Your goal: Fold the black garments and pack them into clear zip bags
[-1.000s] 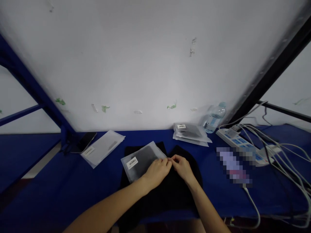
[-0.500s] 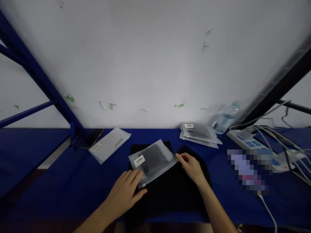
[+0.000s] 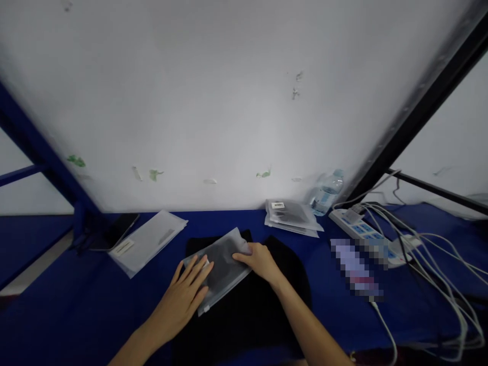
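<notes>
A frosted zip bag (image 3: 224,268) with something dark inside lies tilted on black cloth (image 3: 244,325), its slider at the lower left corner. My left hand (image 3: 186,290) rests flat on the bag's left part with fingers spread, covering most of its white label. At the bag's right edge my right hand (image 3: 261,260) grips it, thumb on top and the other fingers curled at the edge, partly hidden. The film is creased near that thumb.
Another frosted zip bag (image 3: 152,241) lies at the left by a dark phone (image 3: 121,229). Stacked bags (image 3: 292,216) lie at the back beside a water bottle (image 3: 327,193). A power strip (image 3: 362,231) with tangled cables and a blurred-out device (image 3: 356,269) are at the right.
My left hand has slid up onto the bag and spread over its label. My right hand has moved further over the bag's right edge. The view has turned slightly right.
</notes>
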A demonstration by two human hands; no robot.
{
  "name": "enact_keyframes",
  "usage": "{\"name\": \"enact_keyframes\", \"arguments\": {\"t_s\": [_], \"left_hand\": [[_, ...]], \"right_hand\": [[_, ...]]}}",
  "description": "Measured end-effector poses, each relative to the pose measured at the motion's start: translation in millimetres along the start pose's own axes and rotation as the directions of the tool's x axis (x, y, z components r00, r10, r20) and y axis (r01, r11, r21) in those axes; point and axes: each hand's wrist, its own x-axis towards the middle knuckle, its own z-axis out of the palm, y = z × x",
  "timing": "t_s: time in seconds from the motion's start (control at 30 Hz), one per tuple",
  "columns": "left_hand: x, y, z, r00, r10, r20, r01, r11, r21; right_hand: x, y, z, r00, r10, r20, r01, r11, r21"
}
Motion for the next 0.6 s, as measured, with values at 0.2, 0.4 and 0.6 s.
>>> {"name": "enact_keyframes", "arguments": {"t_s": [0.2, 0.4, 0.6], "left_hand": [[-3, 4, 10.8, 0.988, -0.094, -0.127, 0.099, 0.995, 0.033], [-3, 0, 19.3, 0.994, -0.06, -0.095, 0.067, 0.995, 0.071], [-3, 0, 22.1, 0.991, -0.077, -0.107, 0.085, 0.994, 0.065]], "right_hand": [[-4, 24, -24, 0.992, -0.094, -0.088, 0.105, 0.987, 0.123], [29, 71, -141, 0.871, -0.108, -0.48, 0.157, 0.986, 0.063], [64, 102, -194, 0.742, -0.175, -0.647, -0.052, 0.947, -0.316]]}}
